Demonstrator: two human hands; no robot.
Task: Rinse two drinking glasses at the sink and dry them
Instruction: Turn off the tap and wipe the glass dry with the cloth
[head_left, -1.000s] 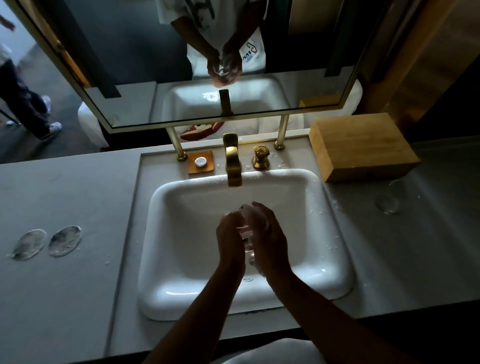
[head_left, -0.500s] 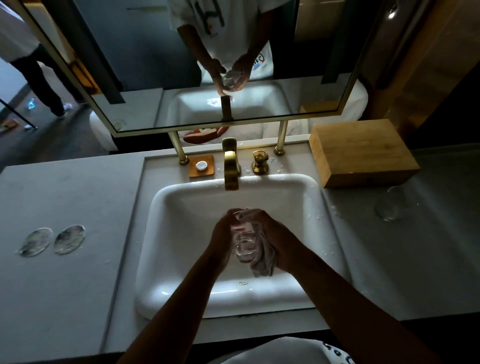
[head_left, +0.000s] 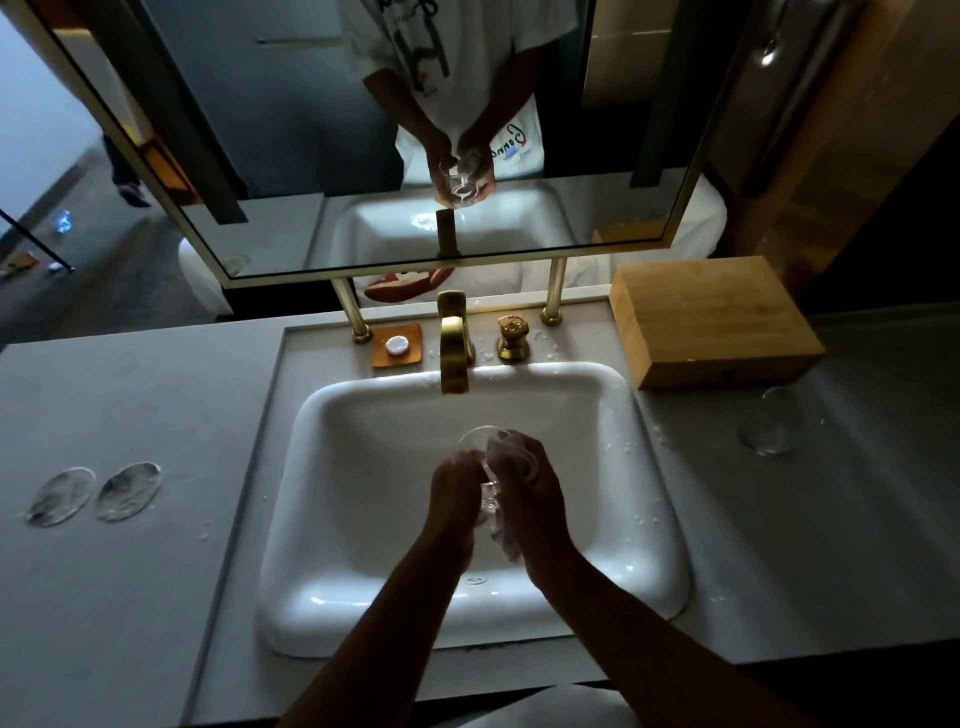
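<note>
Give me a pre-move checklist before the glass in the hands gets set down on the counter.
1. Grip: left hand and right hand both hold the glass over the sink. Ok.
2. Cloth on the glass, in the right hand. Ok.
3. Glass dry: cannot tell.
4. Faucet off, no stream visible. Ok.
5. Second glass stands on the right of the counter, apart from the wooden box. Ok.
6. Counter dry: droplets beside the sink. Not ok.
</note>
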